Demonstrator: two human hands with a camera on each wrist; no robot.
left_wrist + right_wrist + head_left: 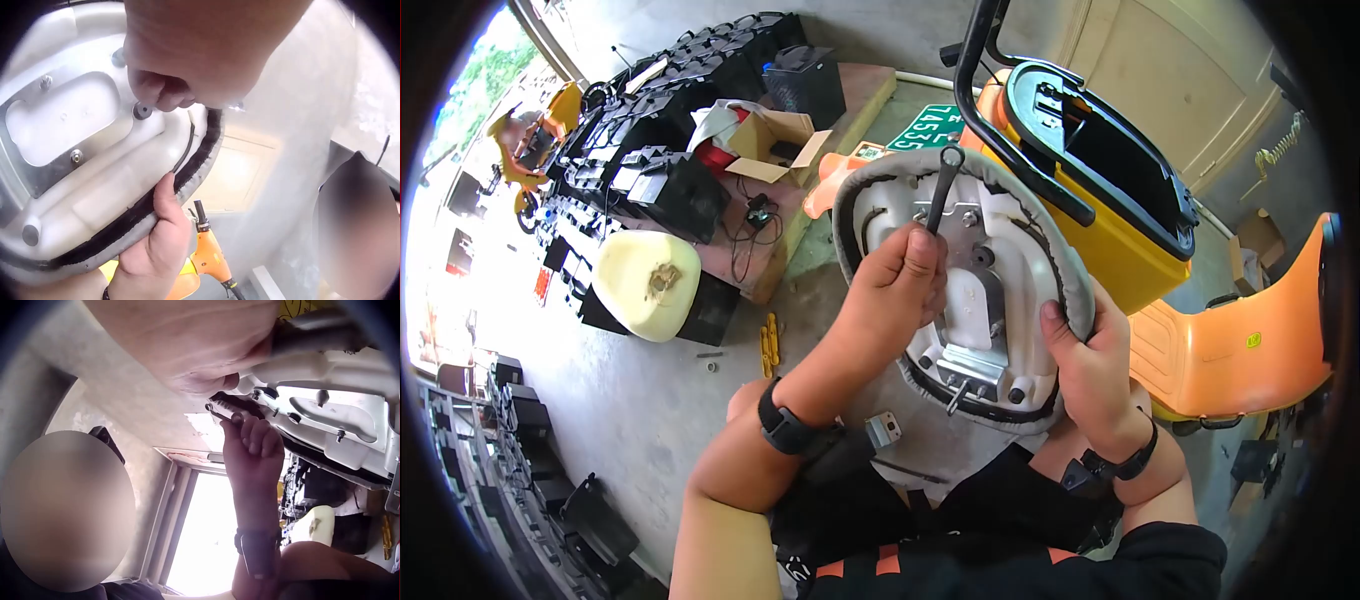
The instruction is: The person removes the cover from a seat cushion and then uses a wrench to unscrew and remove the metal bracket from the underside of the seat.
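Note:
A scooter seat (1025,275) is held up over the person's lap, its white plastic underside and grey cover edge facing the head camera. The left hand (897,285) grips a ring wrench (943,190), with the ring end pointing up over the seat's upper part. On the seat's right edge lies the right hand (1092,365), its thumb on the underside side and the fingers behind the rim. A metal hinge bracket (972,368) sits at the seat's lower end, and bolts stick out of the metal plate (47,162). The left hand (253,447) with the wrench also shows in the right wrist view.
A yellow and orange scooter body (1090,240) stands at right, above an orange panel (1230,345). Black batteries (670,190), an open cardboard box (775,150) and a cream foam pad (645,285) are at left. A yellow tool (770,345) lies on the floor.

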